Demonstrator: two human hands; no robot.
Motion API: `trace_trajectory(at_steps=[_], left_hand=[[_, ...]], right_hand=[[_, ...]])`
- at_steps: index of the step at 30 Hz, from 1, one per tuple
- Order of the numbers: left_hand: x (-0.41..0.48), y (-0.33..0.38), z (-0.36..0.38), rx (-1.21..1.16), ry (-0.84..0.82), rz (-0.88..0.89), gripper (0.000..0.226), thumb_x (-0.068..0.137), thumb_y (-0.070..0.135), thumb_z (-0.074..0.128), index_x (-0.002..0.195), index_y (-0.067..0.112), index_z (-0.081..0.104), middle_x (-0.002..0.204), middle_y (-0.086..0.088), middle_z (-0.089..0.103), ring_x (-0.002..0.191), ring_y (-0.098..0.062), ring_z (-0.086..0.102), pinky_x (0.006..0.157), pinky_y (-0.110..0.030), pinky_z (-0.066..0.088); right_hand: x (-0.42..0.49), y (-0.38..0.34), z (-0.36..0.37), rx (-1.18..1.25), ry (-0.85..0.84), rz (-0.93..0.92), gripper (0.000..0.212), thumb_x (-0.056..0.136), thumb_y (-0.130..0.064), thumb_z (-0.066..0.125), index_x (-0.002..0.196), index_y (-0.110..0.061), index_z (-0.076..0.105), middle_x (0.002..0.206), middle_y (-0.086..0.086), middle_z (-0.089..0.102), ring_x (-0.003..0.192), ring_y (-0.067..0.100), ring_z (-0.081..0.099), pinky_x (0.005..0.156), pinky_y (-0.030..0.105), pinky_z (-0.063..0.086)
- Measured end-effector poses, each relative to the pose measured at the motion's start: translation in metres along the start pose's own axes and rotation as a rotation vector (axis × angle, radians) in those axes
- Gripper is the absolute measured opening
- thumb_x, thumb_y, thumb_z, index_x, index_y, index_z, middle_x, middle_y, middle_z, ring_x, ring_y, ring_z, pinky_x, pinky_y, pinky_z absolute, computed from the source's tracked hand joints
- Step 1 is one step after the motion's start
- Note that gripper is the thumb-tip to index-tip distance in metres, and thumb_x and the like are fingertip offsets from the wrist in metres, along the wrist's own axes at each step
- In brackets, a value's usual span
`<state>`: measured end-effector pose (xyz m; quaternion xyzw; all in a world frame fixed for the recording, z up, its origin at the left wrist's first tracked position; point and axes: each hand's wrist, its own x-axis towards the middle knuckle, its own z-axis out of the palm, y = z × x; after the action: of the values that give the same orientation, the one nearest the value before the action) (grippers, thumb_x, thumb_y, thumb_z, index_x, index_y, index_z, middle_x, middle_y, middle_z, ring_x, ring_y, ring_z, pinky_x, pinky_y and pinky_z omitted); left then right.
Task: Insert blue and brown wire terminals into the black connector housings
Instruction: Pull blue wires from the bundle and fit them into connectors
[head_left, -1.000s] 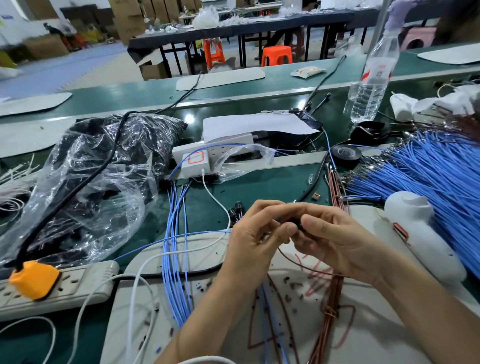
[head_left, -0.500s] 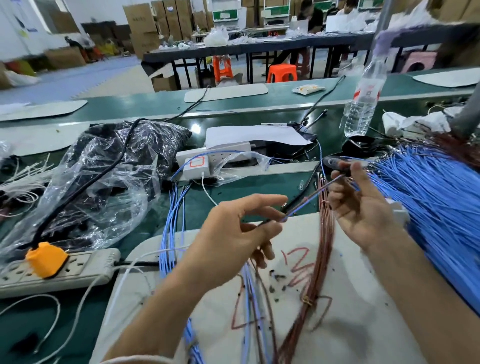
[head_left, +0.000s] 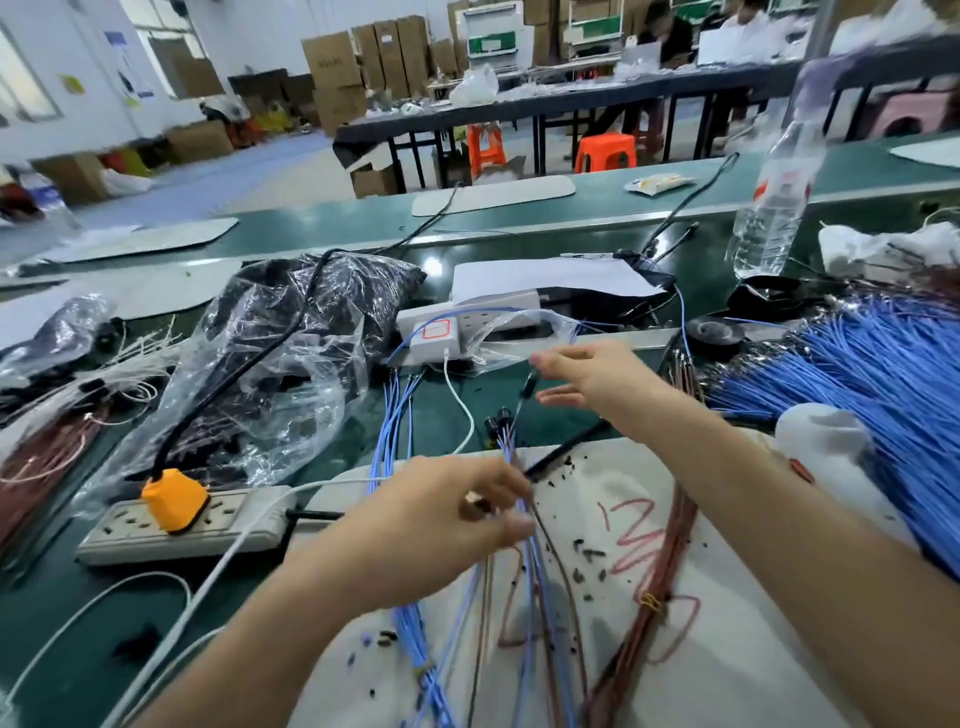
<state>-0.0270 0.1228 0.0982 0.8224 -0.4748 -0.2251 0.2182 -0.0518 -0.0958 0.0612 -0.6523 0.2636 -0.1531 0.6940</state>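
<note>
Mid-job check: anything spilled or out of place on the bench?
Small black bits lie scattered across the white mat, around the blue wires and the brown bundle. Too small to tell whether they are housings or scrap. Nothing else looks spilled.

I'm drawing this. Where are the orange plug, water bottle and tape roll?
orange plug (head_left: 174, 499): head view, top face
water bottle (head_left: 763, 234): head view, clear body
tape roll (head_left: 730, 335): head view, black ring

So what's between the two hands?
The head view shows blue and brown wires, pinched by the left hand, stretching up towards the right hand, with small black connectors beside them over the green table.
</note>
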Motion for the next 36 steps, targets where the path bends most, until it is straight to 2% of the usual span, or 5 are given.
trace_trajectory(at_steps=[7,15,21,25,36], left_hand=[[0.06,-0.019,0.049,0.326,0.1,-0.091,0.044,0.093,0.045,0.051,0.134,0.031,0.049,0.143,-0.002,0.037,0.129,-0.025,0.034,0.105,-0.033,0.033],[0.068,-0.03,0.042,0.301,0.154,-0.116,0.049,0.093,0.051,0.048,0.132,0.022,0.052,0.141,-0.005,0.043,0.131,-0.024,0.038,0.106,-0.034,0.035],[0.06,-0.04,0.035,0.199,0.198,-0.062,0.048,0.093,0.043,0.054,0.137,0.024,0.047,0.143,0.001,0.042,0.131,-0.017,0.04,0.102,-0.025,0.031],[0.08,-0.029,0.034,0.185,0.277,-0.005,0.043,0.093,0.032,0.057,0.132,0.017,0.053,0.135,-0.003,0.048,0.125,-0.021,0.044,0.102,-0.025,0.031],[0.203,-0.053,-0.024,0.424,0.3,-0.1,0.034,0.094,0.011,0.046,0.124,0.011,0.061,0.13,-0.016,0.05,0.121,-0.032,0.046,0.104,-0.037,0.035]], right_hand=[[-0.005,0.039,-0.031,-1.225,0.376,-0.169,0.048,0.092,-0.017,0.051,0.139,-0.023,0.044,0.147,0.009,0.037,0.137,0.031,0.026,0.113,0.043,0.025],[-0.046,0.066,-0.062,-1.38,0.214,-0.046,0.087,0.081,0.02,0.03,0.15,-0.033,0.023,0.16,0.005,-0.01,0.145,0.034,-0.01,0.119,0.047,0.006],[-0.055,0.049,-0.061,-1.367,0.21,-0.062,0.069,0.087,0.008,0.04,0.144,-0.03,0.036,0.16,0.006,0.0,0.146,0.033,-0.007,0.118,0.045,0.001],[-0.033,0.032,-0.041,-0.997,0.271,-0.341,0.039,0.089,-0.009,0.057,0.128,-0.014,0.058,0.138,0.012,0.046,0.131,0.026,0.039,0.109,0.028,0.025],[0.087,0.014,-0.002,-0.029,0.245,0.084,0.026,0.095,0.0,0.046,0.107,-0.009,0.067,0.087,0.008,0.057,0.066,0.018,0.052,0.06,0.023,0.05]])
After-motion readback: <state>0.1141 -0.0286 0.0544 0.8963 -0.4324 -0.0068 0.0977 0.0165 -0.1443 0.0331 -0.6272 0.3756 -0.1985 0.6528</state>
